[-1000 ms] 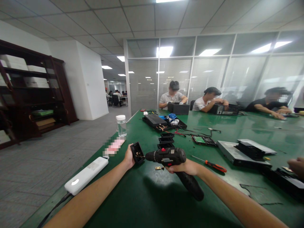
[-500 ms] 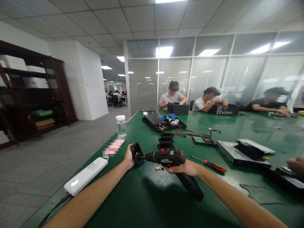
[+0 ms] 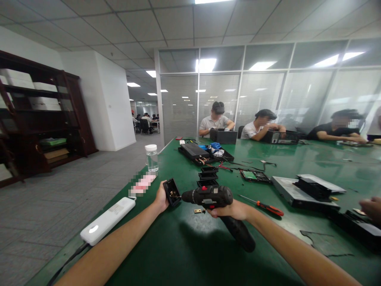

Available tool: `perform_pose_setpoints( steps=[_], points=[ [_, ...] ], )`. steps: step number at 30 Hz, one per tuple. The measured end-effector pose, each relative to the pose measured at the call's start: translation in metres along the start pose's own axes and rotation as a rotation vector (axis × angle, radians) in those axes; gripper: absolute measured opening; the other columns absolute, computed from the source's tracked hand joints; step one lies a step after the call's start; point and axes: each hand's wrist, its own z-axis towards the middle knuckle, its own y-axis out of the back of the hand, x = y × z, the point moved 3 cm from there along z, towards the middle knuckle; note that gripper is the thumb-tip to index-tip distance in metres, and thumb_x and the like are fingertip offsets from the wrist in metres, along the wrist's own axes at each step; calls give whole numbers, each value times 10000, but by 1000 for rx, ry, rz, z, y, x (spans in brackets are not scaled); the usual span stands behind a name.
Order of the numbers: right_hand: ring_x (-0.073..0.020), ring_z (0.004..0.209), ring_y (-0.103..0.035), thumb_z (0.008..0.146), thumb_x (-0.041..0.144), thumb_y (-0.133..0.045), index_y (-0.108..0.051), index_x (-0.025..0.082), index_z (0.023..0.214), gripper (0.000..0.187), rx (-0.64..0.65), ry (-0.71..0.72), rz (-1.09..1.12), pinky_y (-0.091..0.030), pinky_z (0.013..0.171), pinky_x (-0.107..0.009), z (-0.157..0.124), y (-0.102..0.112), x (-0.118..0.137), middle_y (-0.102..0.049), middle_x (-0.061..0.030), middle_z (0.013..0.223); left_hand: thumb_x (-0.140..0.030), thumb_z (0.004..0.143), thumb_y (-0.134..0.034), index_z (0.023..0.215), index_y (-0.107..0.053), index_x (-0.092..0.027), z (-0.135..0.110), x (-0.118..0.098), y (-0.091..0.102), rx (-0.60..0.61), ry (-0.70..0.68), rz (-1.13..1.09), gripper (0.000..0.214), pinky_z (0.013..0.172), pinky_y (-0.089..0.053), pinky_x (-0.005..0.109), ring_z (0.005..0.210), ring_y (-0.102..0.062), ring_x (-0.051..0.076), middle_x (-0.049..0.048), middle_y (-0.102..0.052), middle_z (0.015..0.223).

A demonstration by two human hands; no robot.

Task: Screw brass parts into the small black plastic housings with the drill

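Observation:
My left hand (image 3: 162, 198) grips a small black open box-shaped housing (image 3: 172, 193), tilted so its inside faces me; brass-coloured bits show within it. A black cordless drill (image 3: 212, 197) with red buttons is in my right hand (image 3: 230, 210), its fingers wrapped round the body near the handle. The drill points left, and its bit reaches into the housing; the exact contact at the tip is too small to make out. Just below the drill, a small brass-coloured plate (image 3: 197, 211) lies on the green table (image 3: 143, 254). Behind the drill stand several similar black housings (image 3: 207, 175).
An orange-handled screwdriver (image 3: 269, 208), an opened hard drive (image 3: 255, 175) and silver drive units (image 3: 303, 190) lie right. A white power strip (image 3: 108, 220) and a clear jar (image 3: 152, 159) line the left edge. A tool case (image 3: 196, 153) sits behind. Another person's hand (image 3: 370, 209) is at far right.
My hands, the drill and the housing stay practically still. At the far right of the table, a co-worker's hands have shifted slightly.

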Motion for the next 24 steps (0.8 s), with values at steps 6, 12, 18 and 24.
perform_pose_setpoints(
  steps=[6, 12, 18, 24],
  points=[
    [-123, 705, -478, 751, 317, -576, -548, 100, 855, 242, -2, 6, 4, -402, 702, -270, 0, 0, -2, -510, -28, 739, -433, 643, -506, 659, -534, -154, 1, 0, 0, 19, -1, 0, 281, 515, -442, 318, 498, -533, 173, 17, -542, 553],
    [-124, 708, -476, 744, 309, -584, -538, 104, 856, 239, -7, 11, 37, -400, 690, -269, 1, 0, 0, -507, -30, 746, -434, 639, -512, 654, -528, -159, 2, 0, 1, 1, -18, 2, 276, 519, -443, 323, 495, -531, 172, 14, -541, 551],
    [-128, 697, -481, 742, 347, -577, -545, 100, 840, 268, 6, 18, 0, -402, 692, -275, 1, 1, -1, -512, -29, 729, -431, 639, -517, 669, -531, -157, 2, 1, 2, 9, -8, 3, 276, 528, -447, 332, 505, -534, 175, 17, -543, 559],
    [-131, 703, -478, 744, 331, -573, -541, 99, 857, 260, -2, 22, 26, -399, 689, -276, 0, -1, 3, -504, -31, 732, -434, 639, -518, 678, -534, -155, 5, 1, 3, 19, -2, 6, 282, 536, -449, 334, 512, -537, 176, 20, -547, 570]
  ],
)
